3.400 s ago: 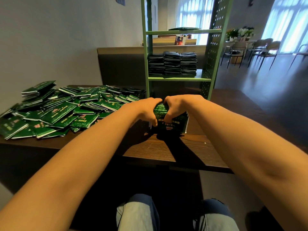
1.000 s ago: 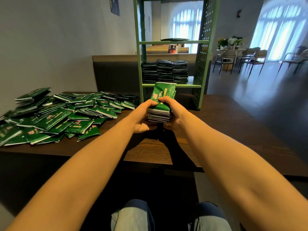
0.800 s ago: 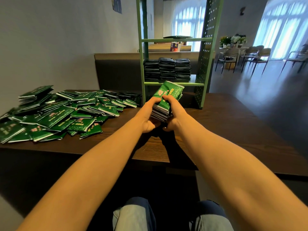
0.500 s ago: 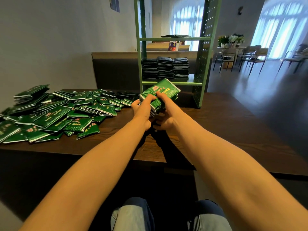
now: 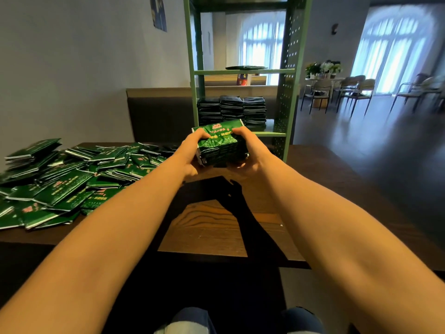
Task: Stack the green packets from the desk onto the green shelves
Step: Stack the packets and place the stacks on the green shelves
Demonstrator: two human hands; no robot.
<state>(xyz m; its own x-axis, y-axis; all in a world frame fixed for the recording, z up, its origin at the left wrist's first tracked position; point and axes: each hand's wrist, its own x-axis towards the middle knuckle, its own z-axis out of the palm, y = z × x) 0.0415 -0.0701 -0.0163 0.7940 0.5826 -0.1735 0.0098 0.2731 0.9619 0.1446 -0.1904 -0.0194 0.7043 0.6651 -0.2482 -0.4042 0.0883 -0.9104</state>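
A stack of green packets (image 5: pixel 220 147) is held up above the dark wooden desk (image 5: pixel 216 227), just in front of the green shelf unit (image 5: pixel 286 92). My left hand (image 5: pixel 190 153) grips its left side with the thumb on top. On the right side, my right hand (image 5: pixel 248 153) grips it the same way. Behind the stack, three piles of packets (image 5: pixel 232 112) stand side by side on the lower shelf (image 5: pixel 271 134). A wide heap of loose green packets (image 5: pixel 67 177) covers the desk's left part.
The shelf above (image 5: pixel 243 71) carries one flat dark item. A grey wall runs along the left, with a low bench back (image 5: pixel 159 112) behind the desk. Chairs (image 5: pixel 356 90) and a table with flowers stand far right across an open floor.
Both hands have lifted the stack off the desk and carried it forward towards the shelf unit, turning it so its printed top faces me. The view has risen a little.
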